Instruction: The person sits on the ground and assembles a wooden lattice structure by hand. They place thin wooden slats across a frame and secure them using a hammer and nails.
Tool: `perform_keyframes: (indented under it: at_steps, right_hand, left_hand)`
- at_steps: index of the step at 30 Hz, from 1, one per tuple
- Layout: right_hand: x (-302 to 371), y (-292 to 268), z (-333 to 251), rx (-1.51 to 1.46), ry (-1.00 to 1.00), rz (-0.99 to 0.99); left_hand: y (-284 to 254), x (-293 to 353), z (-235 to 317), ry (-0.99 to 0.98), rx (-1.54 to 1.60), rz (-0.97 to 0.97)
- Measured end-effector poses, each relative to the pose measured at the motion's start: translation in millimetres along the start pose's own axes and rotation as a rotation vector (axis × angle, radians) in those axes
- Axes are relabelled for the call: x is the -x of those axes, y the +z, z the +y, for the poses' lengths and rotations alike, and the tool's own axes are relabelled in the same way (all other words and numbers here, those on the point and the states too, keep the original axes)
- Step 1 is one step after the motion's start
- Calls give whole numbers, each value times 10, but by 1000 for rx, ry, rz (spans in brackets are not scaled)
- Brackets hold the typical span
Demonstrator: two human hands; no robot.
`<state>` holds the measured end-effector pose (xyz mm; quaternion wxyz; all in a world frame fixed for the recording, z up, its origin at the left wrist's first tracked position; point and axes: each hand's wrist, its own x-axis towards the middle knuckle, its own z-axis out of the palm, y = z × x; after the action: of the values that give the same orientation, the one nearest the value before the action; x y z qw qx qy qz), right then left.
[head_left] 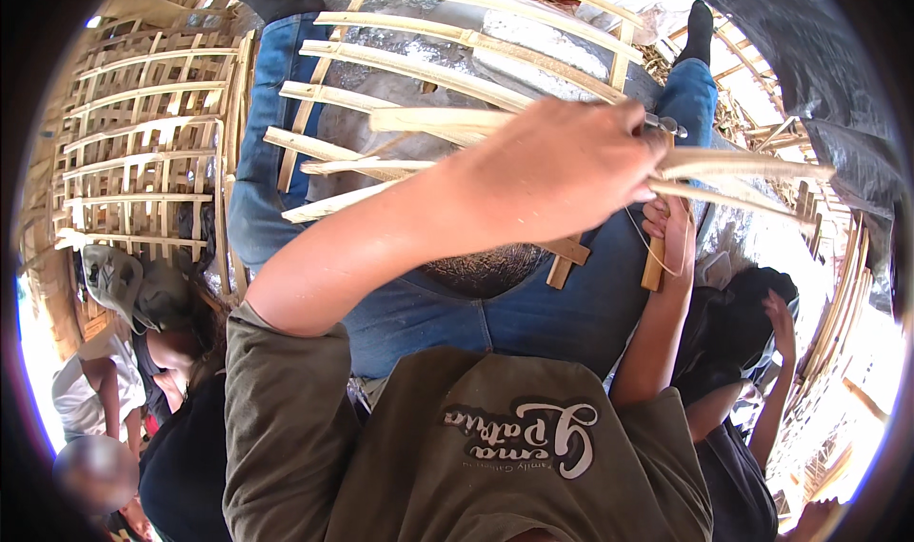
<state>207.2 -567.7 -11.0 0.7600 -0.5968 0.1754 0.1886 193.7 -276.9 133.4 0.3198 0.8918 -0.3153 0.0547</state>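
Observation:
A lattice of pale bamboo slats (409, 63) lies across my legs. My left hand (571, 166) reaches over it to the right side, closed in a fist. A shiny metal piece (666, 125) sticks out by its knuckles, apparently part of a tool mostly hidden in the fist. Loose-looking slat ends (752, 166) project to the right beyond the fist. Just below, my right hand (671, 228) is closed around an upright side slat (655, 266) of the lattice. A thin strand (647, 242) loops down beside its fingers.
Another bamboo lattice panel (143, 142) stands at the left. People sit close by on both sides, one with a dark cap (162, 290) at left, another in black (738, 323) at right. Dark plastic sheeting (819, 85) hangs at upper right. Bamboo strips (843, 295) line the right side.

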Motion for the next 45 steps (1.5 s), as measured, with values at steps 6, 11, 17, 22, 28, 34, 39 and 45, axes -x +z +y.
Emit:
perform_keyframes:
  at_steps: [6,11,17,22,28,34,39,45]
  right_hand:
    - [39,3,-38,21,5,15]
    - [30,100,-55,34,10,6]
    - [-7,84,-75,46,27,1]
    - [-14,37,-47,35,25,-7]
    - [-25,51,-35,33,26,-20]
    - [-16,47,-18,36,29,-27]
    - [-22,51,-14,13,18,-2]
    - [-14,181,-50,28,3,-13]
  left_hand:
    - [-795,368,-693,-36,-283,221]
    - [-1736,1324,-1192,-626,-586,295]
    - [-1900,2337,-1680,-832,-520,407]
    - [-1708,2574,-1877,-888,-368,382]
    - [-1510,2378,-1790,-879,-268,369]
    - [-1252,1954,-1644,-777,-101,304]
    - [-985,1303,-1403,-719,288,284]
    - [-617,159,-945,-589,900,76]
